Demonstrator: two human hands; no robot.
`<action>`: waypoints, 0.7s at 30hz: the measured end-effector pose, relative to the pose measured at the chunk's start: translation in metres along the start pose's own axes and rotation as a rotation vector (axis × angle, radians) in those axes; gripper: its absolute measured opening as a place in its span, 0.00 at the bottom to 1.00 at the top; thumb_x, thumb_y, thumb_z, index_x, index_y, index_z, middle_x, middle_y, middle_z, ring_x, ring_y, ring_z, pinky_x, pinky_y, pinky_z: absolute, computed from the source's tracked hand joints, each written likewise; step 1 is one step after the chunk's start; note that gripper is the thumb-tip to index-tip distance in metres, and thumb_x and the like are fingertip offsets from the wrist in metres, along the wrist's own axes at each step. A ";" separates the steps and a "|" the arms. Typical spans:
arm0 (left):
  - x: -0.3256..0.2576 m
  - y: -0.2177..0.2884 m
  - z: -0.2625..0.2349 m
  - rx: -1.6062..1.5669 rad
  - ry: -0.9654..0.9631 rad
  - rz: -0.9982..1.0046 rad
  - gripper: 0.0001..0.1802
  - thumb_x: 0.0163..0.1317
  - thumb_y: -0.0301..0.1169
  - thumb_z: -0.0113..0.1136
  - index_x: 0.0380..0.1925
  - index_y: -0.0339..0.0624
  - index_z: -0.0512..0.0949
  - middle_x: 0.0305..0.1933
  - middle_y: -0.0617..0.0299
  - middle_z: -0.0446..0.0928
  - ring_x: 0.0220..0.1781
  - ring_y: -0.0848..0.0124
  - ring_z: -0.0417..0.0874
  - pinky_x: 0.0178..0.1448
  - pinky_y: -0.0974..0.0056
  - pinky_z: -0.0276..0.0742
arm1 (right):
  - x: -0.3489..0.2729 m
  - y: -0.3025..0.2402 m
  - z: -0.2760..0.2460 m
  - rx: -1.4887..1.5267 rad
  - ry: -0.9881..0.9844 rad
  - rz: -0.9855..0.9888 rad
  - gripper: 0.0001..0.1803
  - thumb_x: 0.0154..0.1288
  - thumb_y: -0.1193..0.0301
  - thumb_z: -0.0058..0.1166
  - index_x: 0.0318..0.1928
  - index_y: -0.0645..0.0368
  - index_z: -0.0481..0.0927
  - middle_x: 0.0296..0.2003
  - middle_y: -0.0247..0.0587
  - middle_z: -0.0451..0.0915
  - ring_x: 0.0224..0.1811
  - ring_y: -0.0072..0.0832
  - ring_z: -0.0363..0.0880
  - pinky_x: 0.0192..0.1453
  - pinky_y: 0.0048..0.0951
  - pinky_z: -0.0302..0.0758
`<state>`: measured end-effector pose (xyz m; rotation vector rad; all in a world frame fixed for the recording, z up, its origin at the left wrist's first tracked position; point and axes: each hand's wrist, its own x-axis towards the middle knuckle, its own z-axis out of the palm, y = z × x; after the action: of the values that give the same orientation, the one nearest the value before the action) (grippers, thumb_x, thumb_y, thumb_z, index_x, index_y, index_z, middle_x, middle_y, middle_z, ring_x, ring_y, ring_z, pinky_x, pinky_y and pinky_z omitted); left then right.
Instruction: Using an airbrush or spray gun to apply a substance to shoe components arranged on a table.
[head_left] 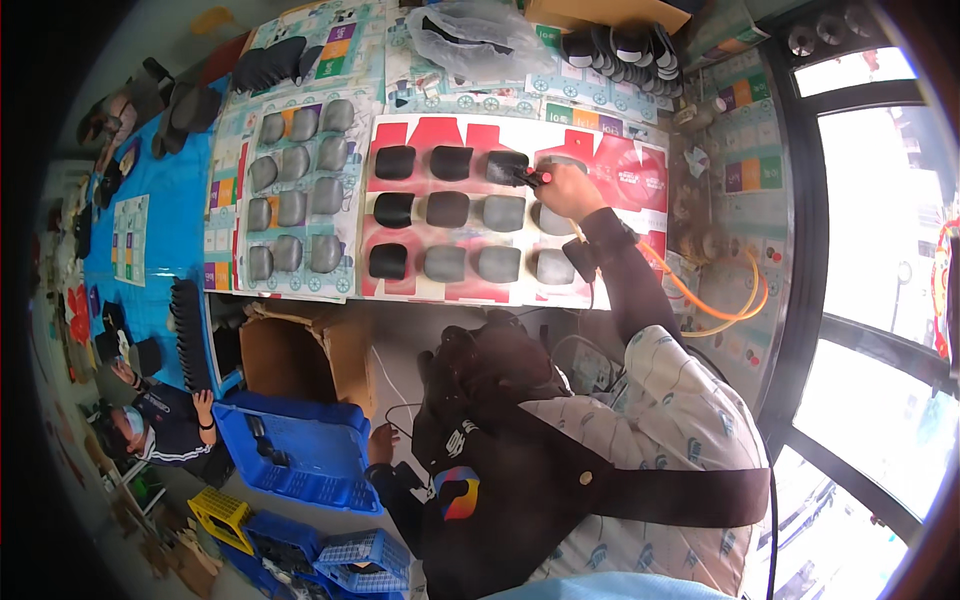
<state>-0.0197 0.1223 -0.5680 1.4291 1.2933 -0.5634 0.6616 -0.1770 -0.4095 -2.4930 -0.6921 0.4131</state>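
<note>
My right hand [567, 193] is closed round a small black spray gun [527, 177] with a red tip. It is over the third piece in the far row of a cardboard sheet [520, 245] printed red and white. Curved, rounded-square pieces lie in rows on that sheet. Some are black, such as the near left piece [388, 262]; others are grey, such as the near-row piece [498, 264]. An orange hose [690, 292] trails from beside my right wrist. Down at my left side, away from the table, hangs my left hand [382, 443]; its fingers are too small and shadowed to read.
Left of the sheet, a second board [300, 285] carries rows of grey pieces. Dark pieces are stacked at the back right [625, 55], beside a clear plastic bag [465, 45]. A cardboard box [350, 360] and a blue crate [300, 440] stand below. Another person [170, 425] is at left.
</note>
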 end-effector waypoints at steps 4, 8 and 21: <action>-0.006 0.021 0.009 -0.021 0.016 0.059 0.21 0.74 0.46 0.52 0.52 0.40 0.78 0.44 0.57 0.87 0.37 0.69 0.88 0.35 0.65 0.78 | 0.007 0.004 -0.003 0.018 0.011 0.048 0.14 0.58 0.65 0.51 0.40 0.58 0.84 0.38 0.60 0.83 0.45 0.58 0.81 0.52 0.55 0.76; -0.006 0.032 0.013 -0.055 0.066 0.074 0.18 0.75 0.42 0.54 0.51 0.40 0.80 0.39 0.60 0.87 0.34 0.72 0.88 0.32 0.67 0.76 | 0.010 0.009 -0.004 -0.010 -0.004 -0.013 0.10 0.59 0.71 0.53 0.38 0.61 0.83 0.35 0.61 0.83 0.42 0.58 0.81 0.47 0.53 0.76; -0.005 0.041 0.013 -0.027 0.062 -0.034 0.18 0.75 0.42 0.52 0.50 0.40 0.80 0.39 0.60 0.87 0.34 0.70 0.88 0.33 0.67 0.77 | 0.012 0.042 -0.014 0.068 0.070 -0.032 0.12 0.54 0.70 0.50 0.36 0.58 0.84 0.33 0.60 0.83 0.41 0.59 0.81 0.48 0.56 0.77</action>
<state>0.0197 0.1148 -0.5518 1.4143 1.3715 -0.5261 0.6932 -0.2065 -0.4231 -2.4171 -0.6772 0.3304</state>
